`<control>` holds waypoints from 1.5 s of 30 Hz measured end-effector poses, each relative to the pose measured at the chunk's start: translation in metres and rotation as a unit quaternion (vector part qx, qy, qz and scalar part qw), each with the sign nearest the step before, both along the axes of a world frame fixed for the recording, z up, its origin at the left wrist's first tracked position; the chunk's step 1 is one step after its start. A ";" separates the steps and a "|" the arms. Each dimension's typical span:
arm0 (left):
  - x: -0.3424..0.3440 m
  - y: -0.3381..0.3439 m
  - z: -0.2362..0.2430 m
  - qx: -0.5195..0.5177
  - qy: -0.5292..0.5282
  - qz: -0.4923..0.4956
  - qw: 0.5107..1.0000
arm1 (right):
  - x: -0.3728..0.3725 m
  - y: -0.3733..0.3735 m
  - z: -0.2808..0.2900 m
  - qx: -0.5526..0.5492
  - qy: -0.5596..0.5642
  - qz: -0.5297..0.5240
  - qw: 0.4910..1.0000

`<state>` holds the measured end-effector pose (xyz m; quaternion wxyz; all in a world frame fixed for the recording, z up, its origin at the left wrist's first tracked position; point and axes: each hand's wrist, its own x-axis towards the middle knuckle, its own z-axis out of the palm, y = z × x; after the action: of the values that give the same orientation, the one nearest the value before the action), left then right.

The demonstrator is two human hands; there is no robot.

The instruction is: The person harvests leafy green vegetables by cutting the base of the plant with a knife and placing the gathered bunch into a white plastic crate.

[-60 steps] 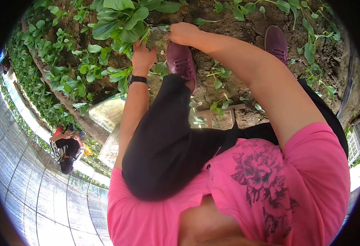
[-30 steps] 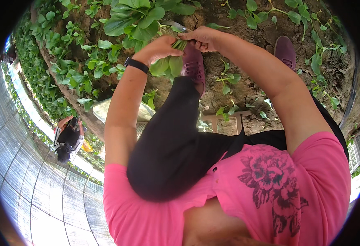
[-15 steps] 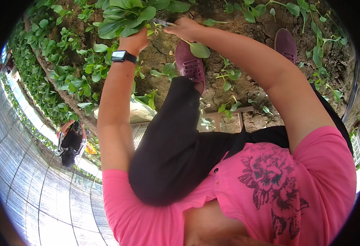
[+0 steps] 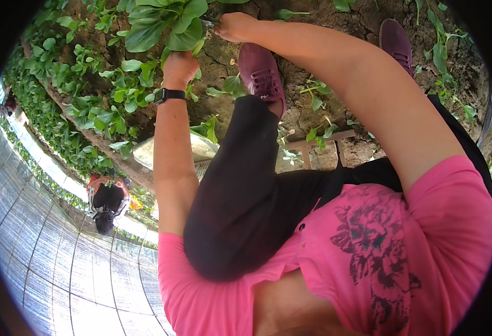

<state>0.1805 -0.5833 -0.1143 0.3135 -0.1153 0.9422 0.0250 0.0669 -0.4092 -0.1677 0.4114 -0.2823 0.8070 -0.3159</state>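
My left hand (image 4: 179, 67), with a black watch (image 4: 167, 95) on its wrist, is closed around the stems at the base of a large leafy green plant (image 4: 165, 22) growing in the soil. My right hand (image 4: 236, 26) is a fist just right of the plant's base. A small grey blade (image 4: 208, 23) pokes from it toward the stems. My purple shoes (image 4: 261, 71) (image 4: 397, 39) stand on the brown earth below my hands.
Rows of low green plants (image 4: 89, 106) run along the left of the bed. A pale sack or tray (image 4: 201, 148) and a small wooden frame (image 4: 319, 143) lie by my legs. Another person (image 4: 107, 201) crouches farther off. Mesh greenhouse covering (image 4: 61, 269) fills the lower left.
My left hand came together with the right by the leaves, then drew back left and lower onto the stems. My right hand edged higher. A loose leaf near the shoe is gone.
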 end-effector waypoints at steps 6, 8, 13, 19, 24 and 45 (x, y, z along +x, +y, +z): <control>0.004 -0.005 -0.002 -0.026 -0.014 0.016 0.999 | 0.000 -0.010 0.024 0.080 0.009 0.054 0.995; -0.002 0.004 0.001 -0.040 -0.020 0.028 0.999 | 0.002 -0.011 0.019 0.100 0.028 0.054 0.993; 0.006 0.025 0.014 -0.040 0.041 0.050 0.997 | 0.005 0.005 0.020 0.077 0.035 0.100 0.991; 0.036 0.083 0.040 -0.042 0.131 0.002 0.990 | 0.001 0.056 -0.004 -0.009 0.004 0.044 0.999; 0.057 0.117 0.058 -0.006 0.159 -0.012 0.987 | 0.005 0.079 0.048 -0.126 -0.375 -0.202 0.896; -0.073 0.111 0.064 0.000 0.121 -0.191 0.974 | -0.020 0.114 0.034 -0.111 -0.431 -0.257 0.858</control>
<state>0.1078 -0.4723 -0.0500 0.1958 0.0702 0.9779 -0.0216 0.0465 -0.2956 -0.1337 0.5885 0.0558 0.5525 -0.5876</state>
